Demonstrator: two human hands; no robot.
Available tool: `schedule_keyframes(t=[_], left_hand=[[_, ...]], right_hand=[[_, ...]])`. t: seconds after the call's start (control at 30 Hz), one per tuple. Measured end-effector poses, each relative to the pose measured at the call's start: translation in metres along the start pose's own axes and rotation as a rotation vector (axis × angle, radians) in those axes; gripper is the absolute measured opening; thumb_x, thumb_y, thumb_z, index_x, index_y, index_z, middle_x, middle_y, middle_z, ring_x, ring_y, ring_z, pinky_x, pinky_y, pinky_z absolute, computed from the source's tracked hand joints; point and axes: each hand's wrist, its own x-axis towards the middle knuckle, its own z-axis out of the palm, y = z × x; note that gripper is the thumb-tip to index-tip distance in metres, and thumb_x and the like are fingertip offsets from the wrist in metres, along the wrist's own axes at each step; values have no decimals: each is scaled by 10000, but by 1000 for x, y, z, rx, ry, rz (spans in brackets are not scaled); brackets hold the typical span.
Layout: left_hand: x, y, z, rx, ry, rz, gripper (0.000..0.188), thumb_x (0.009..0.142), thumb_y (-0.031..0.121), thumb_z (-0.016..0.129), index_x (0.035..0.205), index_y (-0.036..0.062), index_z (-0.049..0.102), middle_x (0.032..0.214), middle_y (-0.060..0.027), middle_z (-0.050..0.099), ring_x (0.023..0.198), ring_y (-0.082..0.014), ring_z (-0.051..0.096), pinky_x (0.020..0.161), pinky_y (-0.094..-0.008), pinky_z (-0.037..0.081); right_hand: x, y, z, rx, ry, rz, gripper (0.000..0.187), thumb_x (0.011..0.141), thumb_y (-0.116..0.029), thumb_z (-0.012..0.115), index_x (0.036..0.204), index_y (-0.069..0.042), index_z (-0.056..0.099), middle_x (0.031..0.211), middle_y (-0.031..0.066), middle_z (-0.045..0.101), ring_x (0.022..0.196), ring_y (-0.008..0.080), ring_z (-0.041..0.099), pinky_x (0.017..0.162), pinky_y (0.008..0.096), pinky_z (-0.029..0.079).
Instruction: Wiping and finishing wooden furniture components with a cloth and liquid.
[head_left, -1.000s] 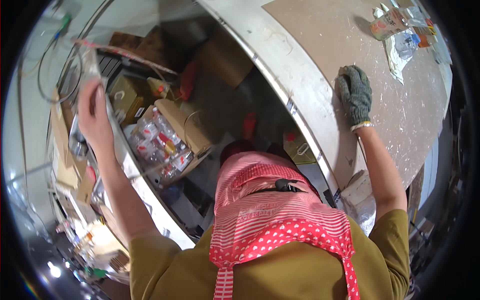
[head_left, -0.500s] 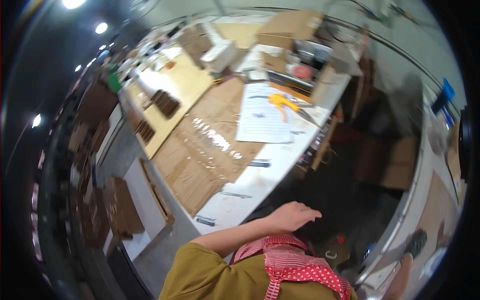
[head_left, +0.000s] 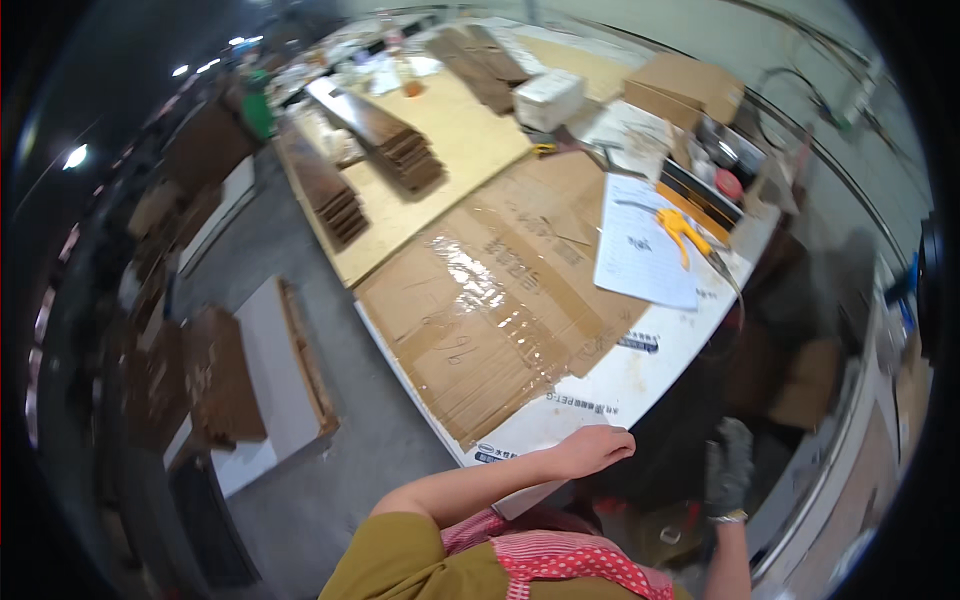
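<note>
My bare left hand (head_left: pixel 598 450) hovers by the front corner of the white-topped table (head_left: pixel 590 400), its fingers loosely curled and nothing showing in them. On my right hand (head_left: pixel 730 468) is a grey work glove. It hangs over the dark gap right of the table, fingers stretched out and holding nothing. Closest to the left hand on the table lies a flattened cardboard sheet (head_left: pixel 480 310) with shiny clear tape across it. A written paper sheet (head_left: pixel 640 260) overlaps its right side, and a yellow-handled air blow gun (head_left: pixel 680 235) rests on the paper.
Stacked brown boards (head_left: pixel 385 140) and another stack (head_left: pixel 325 195) lie on a pale wooden panel (head_left: pixel 470 130). Behind the paper are a white block (head_left: pixel 550 98) and an open cardboard box (head_left: pixel 690 85). Left on the floor are brown cartons (head_left: pixel 225 375); a pale bench (head_left: pixel 840 490) runs along the right.
My gloved right hand has come leftward from beside the right-hand bench into the gap. The view has turned, so the table appears farther right. My left hand stays near the table corner.
</note>
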Motion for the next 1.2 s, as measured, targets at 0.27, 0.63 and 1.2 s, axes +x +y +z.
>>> schedule_keyframes(t=[0.27,0.63,1.2], left_hand=[[-126,-16,-67,-183,155,-211,69,843,21,615,849,-44,638,834,-155,645,782,-255,626,752,-323,484],[-142,-62,-46,340,-237,-139,334,942,302,547,1079,9,629,1007,-189,647,961,-330,613,846,-394,479],[18,-184,-34,246,-600,-542,362,925,296,565,1142,9,604,1045,-239,627,982,-383,592,870,-441,457]], right_hand=[[-2,-136,72,185,-255,-2,275,879,-283,545,1032,-61,602,1086,145,585,1008,310,562,846,439,455],[-56,-51,-54,-88,-55,107,219,880,-292,553,921,-89,626,931,126,610,881,327,605,771,440,470],[-146,216,-252,-138,255,651,216,901,-243,533,1042,-114,634,928,142,669,865,335,637,800,430,502]])
